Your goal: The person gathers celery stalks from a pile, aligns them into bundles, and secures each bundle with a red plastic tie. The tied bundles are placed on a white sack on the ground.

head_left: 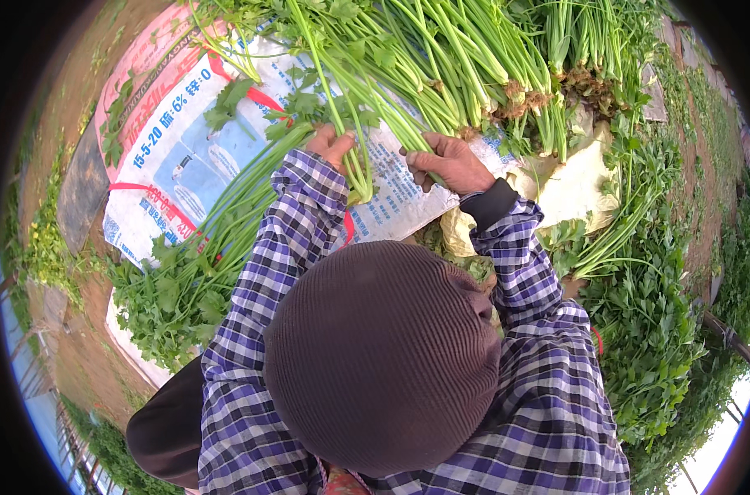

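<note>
My left hand (331,148) grips a small celery plant (361,179), its pale base pointing down toward me. My right hand (452,164) is closed around the lower ends of a few green celery stalks (406,127), which run up and left to the pile. Beside my left forearm lies a bunch of celery (245,185), its leaves toward the lower left and its stem ends near my left hand; whether that hand also touches it I cannot tell. Under both hands is a printed white woven sack (387,210) with red straps.
A pile of celery (449,68) with brown roots spreads beyond my hands. Another rooted bunch (588,49) stands at the upper right. A pale yellow sheet (579,179) lies right of the sack. Leafy celery (641,359) fills the right side. Bare soil (84,346) shows at left.
</note>
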A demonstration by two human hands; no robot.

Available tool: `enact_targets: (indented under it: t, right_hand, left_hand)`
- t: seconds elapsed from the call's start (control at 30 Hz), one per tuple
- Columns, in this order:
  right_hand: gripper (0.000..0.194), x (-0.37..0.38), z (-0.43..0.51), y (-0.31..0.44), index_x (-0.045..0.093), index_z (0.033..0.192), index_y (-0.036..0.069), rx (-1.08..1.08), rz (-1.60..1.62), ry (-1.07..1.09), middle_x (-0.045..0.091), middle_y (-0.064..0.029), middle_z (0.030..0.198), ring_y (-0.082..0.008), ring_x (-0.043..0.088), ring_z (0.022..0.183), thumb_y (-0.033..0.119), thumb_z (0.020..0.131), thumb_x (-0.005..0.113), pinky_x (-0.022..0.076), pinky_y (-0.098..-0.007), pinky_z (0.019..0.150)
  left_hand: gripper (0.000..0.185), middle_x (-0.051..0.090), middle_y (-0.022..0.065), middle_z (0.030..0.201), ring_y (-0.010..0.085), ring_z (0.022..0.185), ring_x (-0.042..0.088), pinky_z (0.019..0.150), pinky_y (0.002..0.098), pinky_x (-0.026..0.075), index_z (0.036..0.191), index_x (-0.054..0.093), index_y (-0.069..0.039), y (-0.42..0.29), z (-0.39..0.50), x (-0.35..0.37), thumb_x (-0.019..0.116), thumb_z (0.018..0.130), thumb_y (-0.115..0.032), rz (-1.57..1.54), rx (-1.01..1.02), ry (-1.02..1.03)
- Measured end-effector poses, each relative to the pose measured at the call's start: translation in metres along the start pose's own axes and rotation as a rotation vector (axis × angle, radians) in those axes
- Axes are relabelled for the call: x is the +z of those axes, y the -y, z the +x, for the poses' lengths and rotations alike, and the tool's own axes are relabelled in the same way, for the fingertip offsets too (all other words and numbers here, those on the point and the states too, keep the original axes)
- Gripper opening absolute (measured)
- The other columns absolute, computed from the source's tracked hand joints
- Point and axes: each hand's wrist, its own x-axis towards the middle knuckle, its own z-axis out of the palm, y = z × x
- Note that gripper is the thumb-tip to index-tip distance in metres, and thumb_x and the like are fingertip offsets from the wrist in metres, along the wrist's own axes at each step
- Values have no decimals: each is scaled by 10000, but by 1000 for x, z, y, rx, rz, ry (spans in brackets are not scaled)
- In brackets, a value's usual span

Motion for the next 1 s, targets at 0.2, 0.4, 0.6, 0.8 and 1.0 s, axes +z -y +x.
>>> enact_targets:
  t: [0.2,0.4,0.6,0.8,1.0]
  right_hand:
    - [279,12,-4,-26,442,1080,22,90,277,-154,594,-118,857,-179,604,710,217,890,499,515,-295,594]
    - [346,42,-3,-57,419,1166,3,33,476,-147,581,-138,969,-217,602,849,218,900,470,541,-339,676]
    - [309,49,-4,-55,459,1138,37,63,664,-70,581,-112,981,-214,612,811,247,911,445,541,-388,729]
    - [250,53,-5,-53,500,1069,11,-44,581,-116,589,-92,825,-127,552,660,196,904,467,454,-255,582]
    - [290,62,-27,-40,494,1063,-30,-198,-194,-517,577,-75,835,-109,521,730,166,856,547,436,-250,641]
  left_hand:
    - [524,438,214,1200,355,1113,469,863,466,448,1269,253,-64,14,2,8,552,850,-162,-377,105,294]
    - [311,556,93,1012,227,951,531,806,389,454,1111,468,-31,15,6,17,575,841,-139,-277,110,215]
    - [237,555,59,1025,196,972,517,865,386,406,1055,516,-44,21,4,20,574,838,-117,-278,176,336]
    - [292,550,91,1059,212,1000,516,849,393,420,1115,491,-24,11,-5,28,554,859,-150,-214,65,278]
    - [366,544,118,1083,175,912,575,790,290,467,1203,403,29,-3,-26,48,508,871,-82,149,237,208]
